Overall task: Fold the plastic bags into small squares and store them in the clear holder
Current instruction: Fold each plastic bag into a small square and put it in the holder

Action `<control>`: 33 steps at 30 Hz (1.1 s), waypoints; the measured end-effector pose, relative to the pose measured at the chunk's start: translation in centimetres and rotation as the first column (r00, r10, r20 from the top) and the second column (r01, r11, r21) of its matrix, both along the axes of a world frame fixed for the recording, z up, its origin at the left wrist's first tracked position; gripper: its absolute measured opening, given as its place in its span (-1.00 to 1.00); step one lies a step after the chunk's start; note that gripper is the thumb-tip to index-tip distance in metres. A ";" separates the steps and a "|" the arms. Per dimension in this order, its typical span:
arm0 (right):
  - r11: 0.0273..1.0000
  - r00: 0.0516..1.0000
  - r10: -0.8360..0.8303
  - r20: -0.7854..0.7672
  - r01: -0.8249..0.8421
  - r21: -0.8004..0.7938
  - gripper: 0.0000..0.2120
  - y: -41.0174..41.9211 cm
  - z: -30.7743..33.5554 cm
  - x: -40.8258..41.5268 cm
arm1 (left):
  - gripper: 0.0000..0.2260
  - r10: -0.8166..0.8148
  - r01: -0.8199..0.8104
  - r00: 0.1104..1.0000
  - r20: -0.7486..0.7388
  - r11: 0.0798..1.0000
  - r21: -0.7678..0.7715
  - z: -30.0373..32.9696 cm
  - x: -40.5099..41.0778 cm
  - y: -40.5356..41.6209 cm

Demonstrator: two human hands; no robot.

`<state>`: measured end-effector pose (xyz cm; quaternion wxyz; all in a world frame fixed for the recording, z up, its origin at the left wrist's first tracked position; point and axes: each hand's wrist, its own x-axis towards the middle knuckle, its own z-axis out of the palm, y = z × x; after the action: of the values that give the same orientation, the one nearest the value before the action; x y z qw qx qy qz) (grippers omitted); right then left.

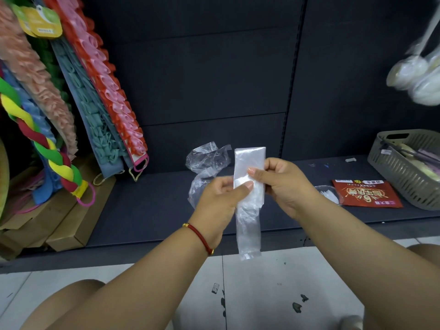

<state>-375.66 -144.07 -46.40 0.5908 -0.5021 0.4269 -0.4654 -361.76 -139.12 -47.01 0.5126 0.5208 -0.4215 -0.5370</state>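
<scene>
Two hands' grip: crinkly translucent strip (248, 186)

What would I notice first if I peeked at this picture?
Probably the two hands in the middle, left hand and right hand, pinching a long clear bag folded into a strip that hangs down over the shelf edge. Next, the bright ruffled scrubbers leaning at the left. A crumpled bag lies on the shelf behind the hands, and a red packet sits at the right.
</scene>
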 end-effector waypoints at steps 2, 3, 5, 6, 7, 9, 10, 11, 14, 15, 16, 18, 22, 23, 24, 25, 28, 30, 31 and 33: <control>0.999 0.999 -0.033 -0.017 0.033 -0.013 -0.88 -0.2 0.0 -0.2 | -0.78 -0.004 0.001 0.992 0.123 1.000 0.024 -0.6 -0.1 0.1; 0.999 0.999 -0.043 -0.025 0.042 -0.022 -0.88 -0.2 0.0 -0.3 | -0.78 0.005 -0.009 0.986 0.166 1.000 0.023 -0.8 -0.2 0.1; 0.998 0.998 -0.054 -0.031 0.052 -0.038 -0.88 -0.3 0.0 -0.3 | -0.81 0.019 -0.023 0.977 0.212 1.000 0.016 -0.9 -0.2 0.2; 0.998 0.998 -0.053 -0.029 0.052 -0.042 -0.88 -0.3 0.0 -0.3 | -0.83 0.021 -0.025 0.976 0.215 1.000 0.013 -0.8 -0.2 0.3; 0.998 0.998 -0.048 -0.031 0.047 -0.040 -0.88 -0.3 0.0 -0.3 | -0.84 0.025 -0.029 0.978 0.207 0.999 0.017 -0.9 -0.1 0.3; 0.999 0.995 -0.043 -0.085 0.041 -0.033 -0.86 -0.3 0.0 -0.4 | -0.83 0.055 -0.061 0.985 0.162 0.998 0.034 -0.9 0.1 0.3; 0.999 0.987 -0.045 -0.154 0.041 -0.027 -0.83 -0.3 0.1 -0.5 | -0.82 0.086 -0.092 0.986 0.142 0.995 0.038 -0.9 0.3 0.2; 0.999 0.971 -0.040 -0.236 0.037 -0.015 -0.79 -0.2 0.1 -0.6 | -0.81 0.125 -0.131 0.984 0.126 0.990 0.042 -0.9 0.5 0.0; 0.999 0.928 0.044 -0.369 -0.030 0.044 -0.76 0.4 0.1 -0.6 | -0.86 0.235 -0.236 0.971 0.033 0.971 0.032 -0.6 1.2 -0.4; 0.997 0.922 0.077 -0.378 -0.061 0.055 -0.76 0.8 0.0 -0.4 | -0.88 0.258 -0.258 0.966 -0.009 0.966 0.033 -0.4 1.3 -0.5; 0.994 0.915 0.105 -0.390 -0.090 0.057 -0.76 1.1 -0.1 -0.1 | -0.89 0.275 -0.273 0.960 -0.048 0.961 0.039 -0.1 1.4 -0.5; 0.991 0.895 0.135 -0.424 -0.132 0.038 -0.78 1.6 -0.5 0.3 | -0.90 0.291 -0.286 0.952 -0.097 0.956 0.059 0.1 1.6 -0.6; 0.989 0.887 0.133 -0.442 -0.148 0.001 -0.90 1.8 -1.0 0.5 | -0.90 0.282 -0.262 0.951 -0.130 0.953 0.152 0.5 2.1 -1.0; 0.987 0.892 0.146 -0.429 -0.160 0.003 -0.90 1.8 -1.0 0.4 | -0.89 0.266 -0.237 0.950 -0.161 0.955 0.179 0.7 2.2 -1.0; 0.984 0.895 0.163 -0.415 -0.176 0.007 -0.91 1.8 -1.0 0.3 | -0.89 0.254 -0.214 0.948 -0.193 0.955 0.204 0.8 2.3 -1.0; 0.981 0.898 0.180 -0.401 -0.192 0.012 -0.92 1.7 -1.0 0.3 | -0.89 0.244 -0.194 0.945 -0.219 0.954 0.227 1.0 2.4 -0.9; 0.976 0.913 0.208 -0.350 -0.218 0.011 -0.95 1.5 -1.6 0.1 | -0.85 0.204 -0.129 0.945 -0.256 0.950 0.283 1.3 2.6 -0.6; 0.975 0.933 0.217 -0.288 -0.221 0.019 -0.93 1.2 -2.1 -0.1 | -0.84 0.167 -0.082 0.950 -0.263 0.948 0.307 1.3 2.5 -0.5; 0.973 0.945 0.229 -0.236 -0.226 0.037 -0.90 1.0 -2.2 -0.2 | -0.85 0.147 -0.060 0.954 -0.262 0.948 0.312 1.4 2.4 -0.4; 0.964 0.962 0.260 -0.080 -0.253 0.083 -0.84 0.6 -2.3 -0.4 | -0.86 0.090 -0.020 0.971 -0.222 0.954 0.300 1.3 2.3 -0.1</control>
<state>-376.03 -143.47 -48.69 0.6440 -0.5518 0.4010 -0.3462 -359.50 -139.25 -45.70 0.4897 0.5365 -0.2583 -0.6369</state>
